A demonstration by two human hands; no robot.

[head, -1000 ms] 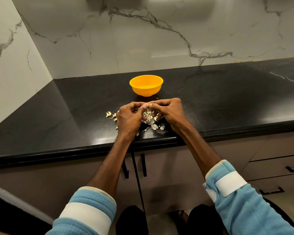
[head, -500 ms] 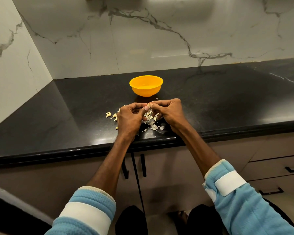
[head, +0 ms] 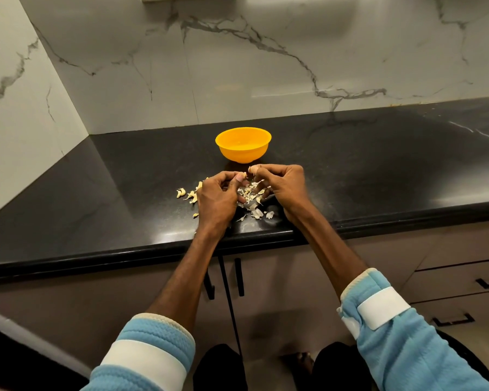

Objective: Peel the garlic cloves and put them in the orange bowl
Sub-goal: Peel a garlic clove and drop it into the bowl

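A person's right hand (head: 283, 187) pinches a small pale clove (head: 252, 168) in its fingertips, just short of the bowl (head: 243, 155) on a black desk (head: 378, 179). The left hand (head: 218, 198) is curled beside it; whether it grips a scrap of skin cannot be told. Torn skins (head: 256, 213) and more cloves (head: 188, 194) lie below. The clove looks light, firm and probably slippery once bare, so it is best pinched at its ends.

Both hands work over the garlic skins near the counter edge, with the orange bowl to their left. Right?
No. The head view shows the orange bowl straight beyond the garlic skins, not to the left. The left hand and right hand do work over them.
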